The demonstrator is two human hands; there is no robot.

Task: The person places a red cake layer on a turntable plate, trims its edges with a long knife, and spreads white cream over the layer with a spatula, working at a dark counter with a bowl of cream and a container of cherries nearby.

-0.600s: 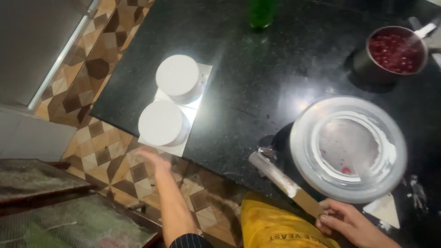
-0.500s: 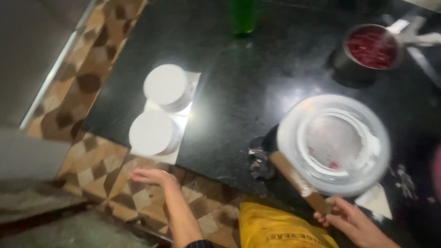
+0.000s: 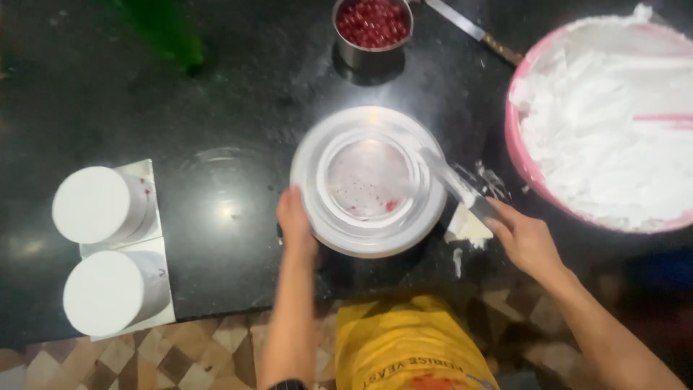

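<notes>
A white round turntable point(image 3: 369, 180) sits on the black counter, its centre smeared pink with red flecks. My left hand point(image 3: 296, 220) rests on its left rim. My right hand point(image 3: 525, 238) grips the handle of a long flat spatula point(image 3: 451, 180), whose blade lies across the turntable's right side. Two white frosted round cakes point(image 3: 97, 204) point(image 3: 108, 291) stand on white square boards at the counter's left edge.
A large pink bowl of white whipped cream point(image 3: 606, 123) fills the right. A steel pot of red cherries point(image 3: 373, 27) stands at the back, with a knife point(image 3: 473, 30) beside it. A green bottle point(image 3: 166, 32) is at back left. White cream smears point(image 3: 469, 227) lie under the spatula.
My left hand moved from the counter's front edge onto the turntable rim. The spatula swung up over the turntable. The view shifted right, bringing the cream bowl into sight.
</notes>
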